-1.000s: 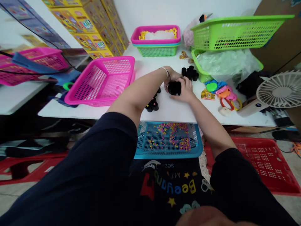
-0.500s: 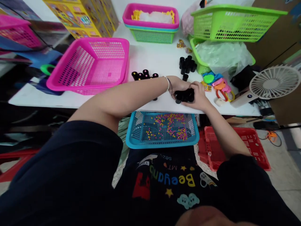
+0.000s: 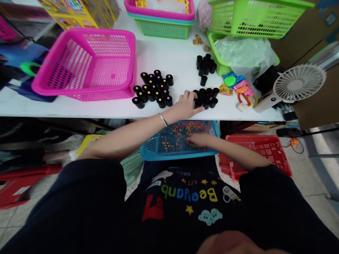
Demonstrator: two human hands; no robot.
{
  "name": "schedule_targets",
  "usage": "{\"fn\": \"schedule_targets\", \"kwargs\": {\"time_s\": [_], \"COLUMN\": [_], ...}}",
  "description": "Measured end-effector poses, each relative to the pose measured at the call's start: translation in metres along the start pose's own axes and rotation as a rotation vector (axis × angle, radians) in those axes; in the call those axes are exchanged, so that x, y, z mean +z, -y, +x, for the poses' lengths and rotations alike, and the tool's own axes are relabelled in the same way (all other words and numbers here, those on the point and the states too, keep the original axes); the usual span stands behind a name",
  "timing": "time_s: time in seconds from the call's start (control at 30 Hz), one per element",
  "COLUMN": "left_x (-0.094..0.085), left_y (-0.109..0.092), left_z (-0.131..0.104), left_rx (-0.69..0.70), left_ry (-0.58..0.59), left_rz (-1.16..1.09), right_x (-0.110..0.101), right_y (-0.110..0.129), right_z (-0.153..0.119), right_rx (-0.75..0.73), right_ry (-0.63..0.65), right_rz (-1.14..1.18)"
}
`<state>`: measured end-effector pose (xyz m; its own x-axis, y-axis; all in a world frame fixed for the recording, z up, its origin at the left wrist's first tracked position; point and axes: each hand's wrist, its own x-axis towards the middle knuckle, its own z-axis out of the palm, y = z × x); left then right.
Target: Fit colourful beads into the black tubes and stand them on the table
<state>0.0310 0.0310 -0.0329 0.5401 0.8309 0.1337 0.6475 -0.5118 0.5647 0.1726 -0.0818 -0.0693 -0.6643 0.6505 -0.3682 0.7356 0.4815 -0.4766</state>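
Note:
My left hand (image 3: 186, 104) rests on the white table with thumb and fingers apart, at the left side of a tight group of black cylinders (image 3: 208, 93). Its fingertips touch the nearest cylinders or lie right beside them; I cannot tell which. My right hand (image 3: 197, 139) reaches into a blue basket (image 3: 149, 155) on my lap, over small pink and yellow pieces (image 3: 169, 144). Its fingers are drawn together low among these pieces, and whatever they pinch is too small to make out. Left of my left hand stand several black cylinders with pink or yellow dots (image 3: 152, 88) on top.
More black cylinders (image 3: 205, 65) stand farther back. A pink basket (image 3: 129, 76) is at left, with green baskets (image 3: 215, 63) at back right. Colourful tape rolls and small items (image 3: 245, 90) lie beside a handheld fan (image 3: 296, 86). A red crate (image 3: 284, 158) sits below at right.
Both hands were around the black cylinder group. My right hand has left it and dropped into the blue basket; my left hand has shifted to the group's left side. The view has tilted slightly.

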Motion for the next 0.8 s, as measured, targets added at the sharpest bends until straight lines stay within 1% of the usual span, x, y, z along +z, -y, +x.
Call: {"fn": "schedule_targets", "kwargs": {"time_s": [0.07, 0.1, 0.17, 0.27, 0.37, 0.43, 0.53, 0.6, 0.7, 0.8], "left_x": [0.016, 0.021, 0.024, 0.018, 0.010, 0.007, 0.005, 0.004, 0.002, -0.002], "left_y": [-0.003, -0.006, -0.010, -0.007, 0.001, 0.006, 0.010, 0.010, 0.009, 0.009], "left_z": [-0.012, -0.015, -0.017, -0.016, -0.018, -0.019, -0.023, -0.027, -0.034, -0.036], "left_rx": [0.007, 0.000, -0.010, 0.006, 0.038, 0.057, 0.062, 0.059, 0.066, 0.079], "left_ry": [-0.065, -0.092, -0.130, -0.134, -0.073, -0.047, -0.049, -0.051, -0.051, -0.040], "left_rz": [0.029, 0.042, 0.045, -0.012, -0.108, -0.165, -0.211, -0.221, -0.225, -0.243], "right_x": [0.010, 0.013, 0.016, 0.022, 0.033, 0.042, 0.054, 0.060, 0.063, 0.061], "right_y": [0.005, 0.007, 0.013, 0.025, 0.037, 0.045, 0.059, 0.070, 0.082, 0.086], "right_z": [0.012, 0.015, 0.018, 0.014, 0.006, 0.001, -0.009, -0.017, -0.028, -0.031], "right_rx": [0.057, 0.076, 0.109, 0.139, 0.140, 0.145, 0.137, 0.116, 0.049, -0.005], "right_ry": [0.075, 0.086, 0.077, 0.059, 0.047, 0.061, 0.088, 0.107, 0.124, 0.151], "right_rz": [-0.053, -0.068, -0.078, -0.089, -0.089, -0.088, -0.091, -0.089, -0.085, -0.100]}}
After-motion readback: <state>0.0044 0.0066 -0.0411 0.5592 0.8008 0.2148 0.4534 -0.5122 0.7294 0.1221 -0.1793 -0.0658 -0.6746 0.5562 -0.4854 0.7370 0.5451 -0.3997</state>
